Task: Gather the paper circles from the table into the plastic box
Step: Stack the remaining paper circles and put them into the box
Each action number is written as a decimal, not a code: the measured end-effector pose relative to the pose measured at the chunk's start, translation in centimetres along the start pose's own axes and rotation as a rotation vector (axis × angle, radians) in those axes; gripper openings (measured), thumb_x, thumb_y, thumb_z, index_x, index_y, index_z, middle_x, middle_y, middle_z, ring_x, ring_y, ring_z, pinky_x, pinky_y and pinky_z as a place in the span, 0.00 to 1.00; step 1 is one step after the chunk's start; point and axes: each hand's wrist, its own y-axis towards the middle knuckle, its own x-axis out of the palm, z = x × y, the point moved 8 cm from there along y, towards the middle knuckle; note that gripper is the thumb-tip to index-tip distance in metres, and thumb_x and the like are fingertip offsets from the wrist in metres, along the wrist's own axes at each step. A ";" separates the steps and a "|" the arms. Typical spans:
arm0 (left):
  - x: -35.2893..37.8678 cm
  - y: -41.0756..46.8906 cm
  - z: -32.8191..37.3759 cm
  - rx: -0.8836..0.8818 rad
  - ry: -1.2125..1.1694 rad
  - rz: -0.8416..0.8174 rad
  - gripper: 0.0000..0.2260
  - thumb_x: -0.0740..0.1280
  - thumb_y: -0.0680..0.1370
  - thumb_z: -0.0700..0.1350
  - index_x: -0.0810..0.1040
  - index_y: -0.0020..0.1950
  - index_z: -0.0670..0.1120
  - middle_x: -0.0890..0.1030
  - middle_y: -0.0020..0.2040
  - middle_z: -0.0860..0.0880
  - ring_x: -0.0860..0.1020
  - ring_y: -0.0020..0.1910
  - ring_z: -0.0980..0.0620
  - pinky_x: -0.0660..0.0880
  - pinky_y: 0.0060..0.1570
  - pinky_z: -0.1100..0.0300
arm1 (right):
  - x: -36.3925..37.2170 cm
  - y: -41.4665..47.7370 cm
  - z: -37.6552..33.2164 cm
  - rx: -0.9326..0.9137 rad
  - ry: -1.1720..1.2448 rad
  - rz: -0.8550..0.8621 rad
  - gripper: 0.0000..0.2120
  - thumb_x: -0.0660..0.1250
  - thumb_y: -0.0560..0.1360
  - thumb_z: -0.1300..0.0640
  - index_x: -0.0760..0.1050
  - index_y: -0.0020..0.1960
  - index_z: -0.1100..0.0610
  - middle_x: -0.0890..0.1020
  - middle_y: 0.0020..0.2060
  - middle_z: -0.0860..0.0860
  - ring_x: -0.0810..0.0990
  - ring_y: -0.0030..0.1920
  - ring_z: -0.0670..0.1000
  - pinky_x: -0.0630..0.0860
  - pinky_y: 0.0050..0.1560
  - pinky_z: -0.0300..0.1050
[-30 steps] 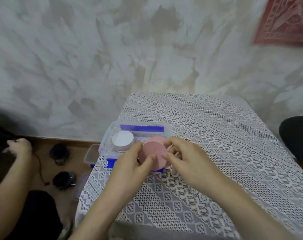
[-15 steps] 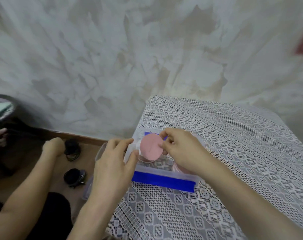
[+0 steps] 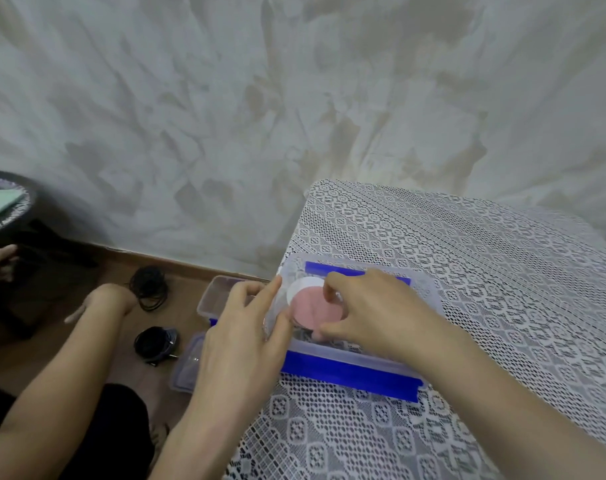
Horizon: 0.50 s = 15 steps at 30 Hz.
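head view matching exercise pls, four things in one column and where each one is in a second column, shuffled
Things:
1 pink paper circle
2 white paper circle
3 left hand
4 black cable coil

Places:
a on the floor
b against the left end of the plastic box
c in the box, partly hidden by the pink one
d pinched by the right hand

Pairs: 1-d, 2-c, 3-b, 4-a
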 end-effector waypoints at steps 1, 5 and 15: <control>0.0 0.0 -0.1 -0.003 -0.004 -0.001 0.22 0.61 0.81 0.56 0.68 0.76 0.59 0.69 0.58 0.64 0.78 0.45 0.58 0.78 0.47 0.50 | 0.1 0.0 -0.1 0.003 -0.012 -0.006 0.22 0.70 0.71 0.35 0.71 0.58 0.47 0.83 0.44 0.47 0.75 0.51 0.53 0.78 0.48 0.52; 0.1 0.0 -0.3 -0.007 -0.019 -0.006 0.22 0.62 0.81 0.56 0.68 0.76 0.59 0.69 0.57 0.64 0.76 0.41 0.60 0.77 0.44 0.53 | 0.3 0.6 -0.3 -0.001 0.012 0.067 0.12 0.66 0.77 0.50 0.72 0.59 0.50 0.84 0.47 0.50 0.78 0.52 0.56 0.78 0.48 0.53; 0.3 0.1 -0.4 -0.012 -0.009 -0.016 0.21 0.62 0.80 0.55 0.68 0.74 0.61 0.69 0.60 0.63 0.78 0.42 0.55 0.78 0.49 0.47 | -1.0 -0.6 0.4 -0.001 0.120 0.176 0.14 0.64 0.80 0.48 0.76 0.64 0.48 0.82 0.48 0.45 0.77 0.54 0.51 0.77 0.52 0.51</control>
